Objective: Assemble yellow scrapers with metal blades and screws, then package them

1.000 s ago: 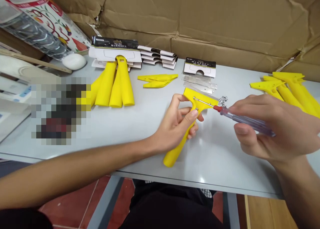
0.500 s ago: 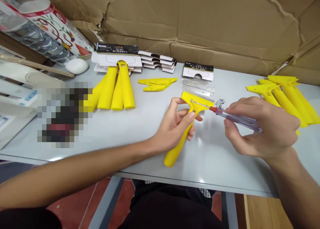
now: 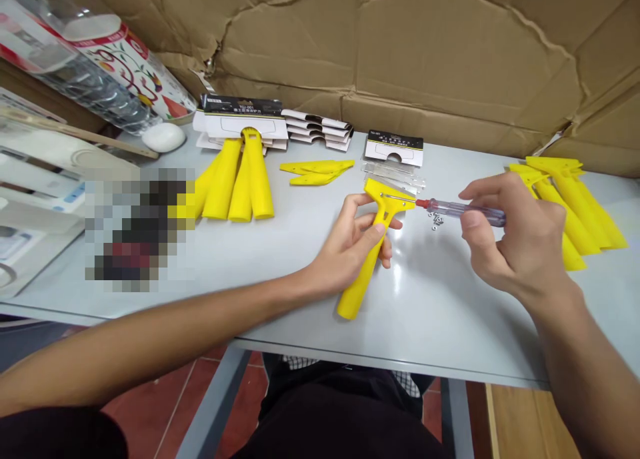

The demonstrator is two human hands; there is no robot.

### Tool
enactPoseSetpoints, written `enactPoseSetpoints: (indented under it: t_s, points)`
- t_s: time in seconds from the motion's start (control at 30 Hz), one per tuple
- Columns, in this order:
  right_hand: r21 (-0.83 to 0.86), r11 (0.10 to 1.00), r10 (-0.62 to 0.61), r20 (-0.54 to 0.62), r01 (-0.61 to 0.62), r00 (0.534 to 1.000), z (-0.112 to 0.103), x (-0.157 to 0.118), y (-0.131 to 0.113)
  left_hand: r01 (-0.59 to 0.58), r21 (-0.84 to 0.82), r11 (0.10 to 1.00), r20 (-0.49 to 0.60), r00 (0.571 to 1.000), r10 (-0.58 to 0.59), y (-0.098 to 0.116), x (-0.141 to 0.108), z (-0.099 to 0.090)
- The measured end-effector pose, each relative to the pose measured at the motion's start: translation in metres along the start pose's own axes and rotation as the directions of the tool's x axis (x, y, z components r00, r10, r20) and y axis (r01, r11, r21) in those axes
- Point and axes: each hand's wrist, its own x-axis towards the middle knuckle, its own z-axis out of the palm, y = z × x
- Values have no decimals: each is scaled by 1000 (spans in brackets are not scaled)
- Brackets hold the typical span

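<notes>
My left hand [image 3: 350,245] is wrapped round the neck of a yellow scraper [image 3: 361,279], whose wide head points away from me. In my right hand [image 3: 520,239] is a screwdriver [image 3: 453,210] with a clear handle and a red collar. Its metal shaft lies across the scraper's head, the tip at a hole on the left side. Small screws [image 3: 436,220] lie on the table just under the screwdriver handle. Beyond the scraper's head are thin clear-wrapped blades [image 3: 393,173] and a black-and-white card [image 3: 394,149].
Carded yellow scrapers [image 3: 243,179] and folded cards [image 3: 320,127] lie left of centre, near loose yellow pieces [image 3: 317,171]. More yellow handles [image 3: 575,199] lie at right. Bottles [image 3: 100,79], a white rounded object [image 3: 164,137] and a blurred patch are at left. Cardboard [image 3: 400,59] stands behind.
The screwdriver lies flatter, and my right hand has shifted left with its fingers higher on the handle. The scraper's lower end has moved slightly up and right. The screws show more clearly.
</notes>
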Motion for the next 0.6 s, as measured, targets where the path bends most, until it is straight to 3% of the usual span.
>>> enactPoseSetpoints:
  t_s: [0.2,0.43,0.6]
  points:
    - [118,993,-10,17,8,1000,-2,5,-6,9,29,1000,-26,1000,-8,-2,1,0]
    - [201,979,-62,91,43,994,1,4,3,132,-60,989,-32,991,-134,7,2,4]
    - [148,989,-52,143,31,988,4,2,10,171,-139,975,-67,981,-181,8,5,5]
